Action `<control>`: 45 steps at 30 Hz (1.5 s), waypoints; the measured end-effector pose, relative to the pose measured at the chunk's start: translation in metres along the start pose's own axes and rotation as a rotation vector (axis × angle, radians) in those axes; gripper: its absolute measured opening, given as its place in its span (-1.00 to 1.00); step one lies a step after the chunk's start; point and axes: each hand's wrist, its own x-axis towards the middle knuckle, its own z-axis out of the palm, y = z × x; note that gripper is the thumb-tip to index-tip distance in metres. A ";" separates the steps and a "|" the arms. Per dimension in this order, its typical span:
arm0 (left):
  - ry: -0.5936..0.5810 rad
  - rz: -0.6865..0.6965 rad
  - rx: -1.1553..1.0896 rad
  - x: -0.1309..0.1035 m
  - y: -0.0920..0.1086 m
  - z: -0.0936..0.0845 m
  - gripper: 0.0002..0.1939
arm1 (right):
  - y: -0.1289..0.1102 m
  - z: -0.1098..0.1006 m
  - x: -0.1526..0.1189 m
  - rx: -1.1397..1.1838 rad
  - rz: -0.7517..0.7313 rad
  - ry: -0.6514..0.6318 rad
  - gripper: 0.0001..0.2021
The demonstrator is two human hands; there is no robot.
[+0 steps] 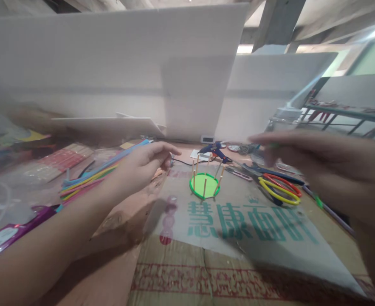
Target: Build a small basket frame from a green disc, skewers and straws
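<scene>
Slack and half-curled at the left hand [145, 160], with index finger stretched out rightward, thumb tucked below it and nothing visible between them. Blurred at the right hand [321, 163], with fingers pointing left; cannot tell whether wide, narrow or closed on something, given only a small greenish smear near the fingertips. Well apart from each other, on either side of a green disc [200, 185], and touching it with neither.

Lies flat near the middle of the work area, edged in brighter green and ringed by thin wooden sticks [205, 186], some upright, some leaning outward. Rests on a translucent sheet [184, 229] printed with large green characters, over brown cardboard [162, 255] with a red patterned band.

Just behind the disc, backed by a blue glue gun [214, 148] beside a white card [195, 154]. Farther right, bordered by a slim cutter [240, 174], then by a red loop [284, 179] and a yellow loop [281, 201] overlapping near the right hand, and past them by a purple rod [334, 214].

Over to the left, partly behind the left arm, strewn with coloured strips [93, 177] and a packet [63, 159] with a red band. At the back, closed off by large white boards [111, 63].
</scene>
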 end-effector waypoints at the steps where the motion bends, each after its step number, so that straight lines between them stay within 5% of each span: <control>1: -0.007 -0.001 0.009 0.001 0.003 0.002 -0.70 | -0.011 0.012 0.001 -0.007 -0.030 -0.048 -0.77; 5: -0.048 -0.017 0.061 0.014 0.023 0.007 -0.77 | -0.023 0.046 0.007 -0.064 -0.131 -0.062 -0.87; 10: -0.001 0.070 -0.108 0.030 0.039 0.015 -0.87 | -0.010 0.052 0.011 -0.098 -0.167 -0.045 -0.87; 18: -0.157 0.145 0.073 0.017 0.022 0.038 -0.76 | 0.001 0.068 -0.002 0.022 -0.179 -0.136 -0.79; 25: -0.331 0.081 -0.210 0.016 0.015 0.053 -0.72 | -0.002 0.066 -0.007 0.160 -0.004 -0.104 -0.89; 29: -0.313 0.040 -0.279 0.011 0.014 0.063 -0.67 | -0.019 0.067 -0.008 0.303 0.137 -0.055 -0.90; 41: -0.083 0.302 0.100 0.000 0.031 0.059 -0.79 | -0.034 0.063 -0.002 0.244 0.129 -0.148 -0.79; 45: -0.097 0.315 0.092 0.003 0.030 0.059 -0.81 | -0.030 0.066 -0.001 0.301 0.125 -0.188 -0.82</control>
